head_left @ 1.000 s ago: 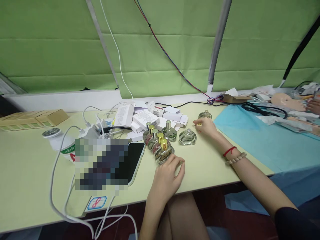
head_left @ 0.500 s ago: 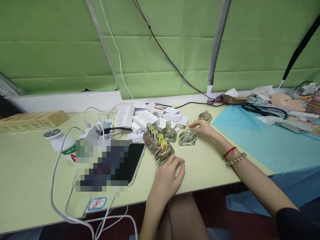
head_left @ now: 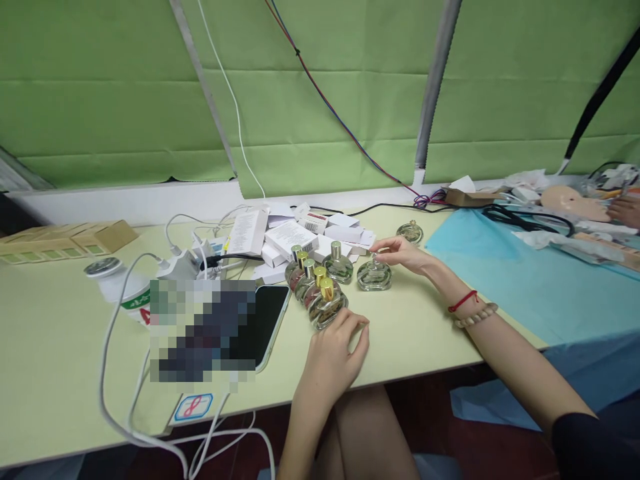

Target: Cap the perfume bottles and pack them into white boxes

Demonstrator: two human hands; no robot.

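Green fabric (head_left: 320,120) backs your pale-yellow tabletop (head_left: 420,327), where a clear oval glass bottle (head_left: 374,279) stands.
You seem to be grasping it: right hand (head_left: 400,253) at its neck, pinch unclear; left hand (head_left: 336,350) nearer you, loosely curled, nothing visibly held. Next calls for a steady touch.

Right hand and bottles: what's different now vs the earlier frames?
The right hand moved left in the picture, away from the rear bottle, which now shows whole. Its fingertips are at the top of the uncapped middle bottle; whether they grip it is unclear. Unchanged: the left hand by the front gold-capped bottle, the phone, and the white boxes.
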